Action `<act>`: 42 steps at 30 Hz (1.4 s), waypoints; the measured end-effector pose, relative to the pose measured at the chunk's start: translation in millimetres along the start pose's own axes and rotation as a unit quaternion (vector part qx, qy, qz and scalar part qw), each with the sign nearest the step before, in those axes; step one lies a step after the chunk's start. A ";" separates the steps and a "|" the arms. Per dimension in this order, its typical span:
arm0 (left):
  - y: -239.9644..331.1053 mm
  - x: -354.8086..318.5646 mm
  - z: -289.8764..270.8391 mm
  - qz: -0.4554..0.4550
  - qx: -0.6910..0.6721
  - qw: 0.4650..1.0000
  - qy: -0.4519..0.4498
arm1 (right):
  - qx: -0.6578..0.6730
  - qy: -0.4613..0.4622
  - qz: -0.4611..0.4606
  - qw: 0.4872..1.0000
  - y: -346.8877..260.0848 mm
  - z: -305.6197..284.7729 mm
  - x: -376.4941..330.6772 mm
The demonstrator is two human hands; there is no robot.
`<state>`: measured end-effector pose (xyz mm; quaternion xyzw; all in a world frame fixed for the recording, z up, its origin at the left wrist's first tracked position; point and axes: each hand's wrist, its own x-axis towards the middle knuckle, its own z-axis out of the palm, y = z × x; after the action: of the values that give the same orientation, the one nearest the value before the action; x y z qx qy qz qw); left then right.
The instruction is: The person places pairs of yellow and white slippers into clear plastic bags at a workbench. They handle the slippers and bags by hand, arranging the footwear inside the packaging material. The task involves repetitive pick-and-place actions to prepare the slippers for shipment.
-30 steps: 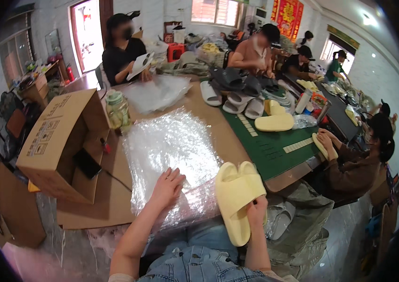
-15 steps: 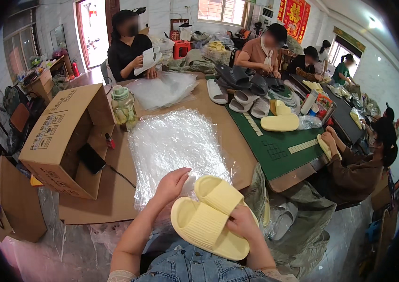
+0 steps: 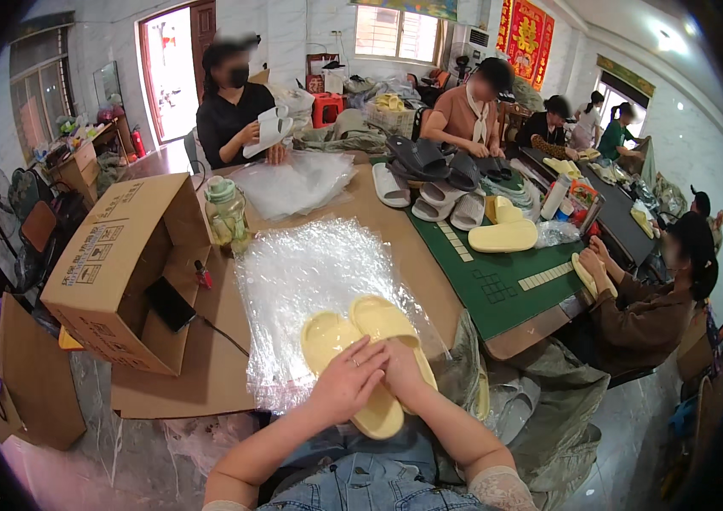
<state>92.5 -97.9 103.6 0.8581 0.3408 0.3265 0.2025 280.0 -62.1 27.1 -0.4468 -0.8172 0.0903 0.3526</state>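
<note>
A pair of pale yellow slippers (image 3: 376, 418) is held in front of me, over the near part of a stack of clear plastic bags (image 3: 293, 272). My right hand (image 3: 405, 371) grips the pair at the straps, its fingers partly hidden. Across the slippers lies my left hand (image 3: 348, 381), fingers stretched out and slightly apart, their tips touching my right hand. A ring shows on one left finger. The slippers' far ends have a glossy shine; I cannot tell whether they lie inside a bag or on top of the stack.
An open cardboard box (image 3: 114, 272) holding a black phone (image 3: 170, 305) stands at the left, with a lidded jar (image 3: 225, 213) beyond it. Grey and black slippers (image 3: 417, 157) are piled at the far right. A green mat (image 3: 489, 285) lies nearer. Co-workers sit around the tables.
The slippers have moved forward and turned, with their far ends over the bags. My left hand has come down from the bags onto them, against my right hand.
</note>
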 end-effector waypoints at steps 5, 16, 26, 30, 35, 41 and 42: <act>21.6 -9.2 -10.4 0.055 -0.001 0.998 0.020 | 0.006 0.011 0.160 0.987 12.3 44.6 76.1; -68.6 0.5 -48.1 -0.065 0.070 0.993 0.067 | -0.053 -0.049 0.150 0.986 12.9 64.9 85.8; -166.3 -14.3 -17.6 -0.111 0.051 0.980 0.158 | 0.028 0.107 0.139 0.984 5.1 68.7 64.9; -163.6 -13.2 -17.4 -0.148 0.037 0.977 0.151 | 0.036 0.125 0.149 0.980 8.0 76.2 64.2; -164.1 -14.4 -17.1 -0.151 0.018 0.974 0.166 | 0.060 0.160 0.124 0.977 9.7 78.3 63.6; -163.8 -16.3 -19.0 -0.168 -0.008 0.970 0.174 | 0.060 0.131 0.138 0.980 2.4 68.8 64.5; -163.8 -15.4 -18.8 -0.167 -0.015 0.970 0.175 | 0.067 0.138 0.139 0.978 3.3 69.6 64.3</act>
<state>-3.3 5.7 16.9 0.7151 0.5046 0.4386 0.2041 213.8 2.6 6.2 -0.5401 -0.6825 0.1302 0.4749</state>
